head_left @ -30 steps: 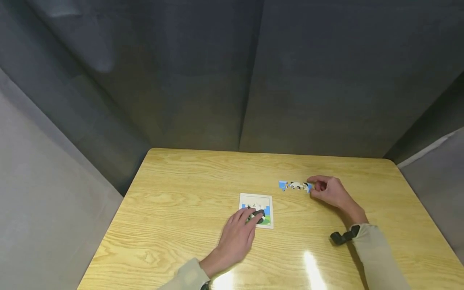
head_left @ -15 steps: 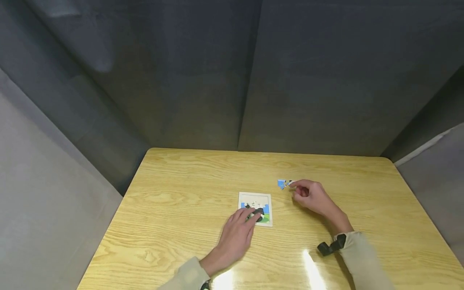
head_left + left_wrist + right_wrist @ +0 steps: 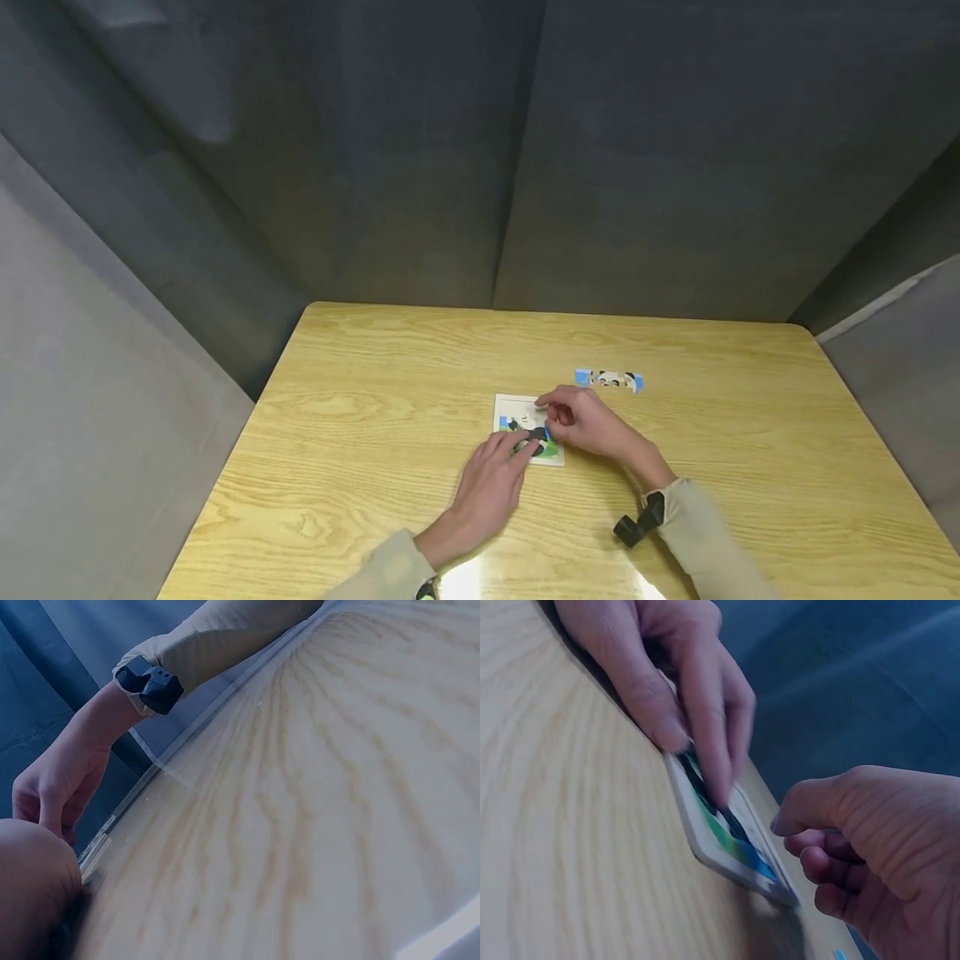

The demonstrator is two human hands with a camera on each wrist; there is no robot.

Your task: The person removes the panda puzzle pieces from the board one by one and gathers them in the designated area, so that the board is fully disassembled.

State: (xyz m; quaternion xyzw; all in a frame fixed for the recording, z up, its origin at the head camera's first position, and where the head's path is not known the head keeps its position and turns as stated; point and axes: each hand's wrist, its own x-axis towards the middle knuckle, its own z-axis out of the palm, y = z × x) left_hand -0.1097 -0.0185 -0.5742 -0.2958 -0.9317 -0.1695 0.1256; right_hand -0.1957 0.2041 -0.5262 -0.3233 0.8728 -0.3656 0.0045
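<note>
A small square puzzle board (image 3: pixel 516 407) with a white frame and a panda picture lies flat on the table. My left hand (image 3: pixel 486 487) rests its fingertips on the board's lower left part, over the dark panda body. At the board's right side is my right hand (image 3: pixel 588 423), its thumb and index finger apart. In the right wrist view no piece shows between that hand's fingers (image 3: pixel 810 806). Behind it, three puzzle pieces lie in a row: a blue one (image 3: pixel 582 377), a panda face (image 3: pixel 609 380) and a blue, black and white one (image 3: pixel 634 382).
The wooden table (image 3: pixel 360 400) runs back to a dark curtain (image 3: pixel 405 183). Light grey panels stand at the left (image 3: pixel 90 400) and right sides. A black wrist mount (image 3: pixel 637 523) juts out from the right sleeve.
My right hand has moved left and nearer, from the row of pieces to the puzzle board. Three pieces still lie in the row. My left hand has stayed on the board.
</note>
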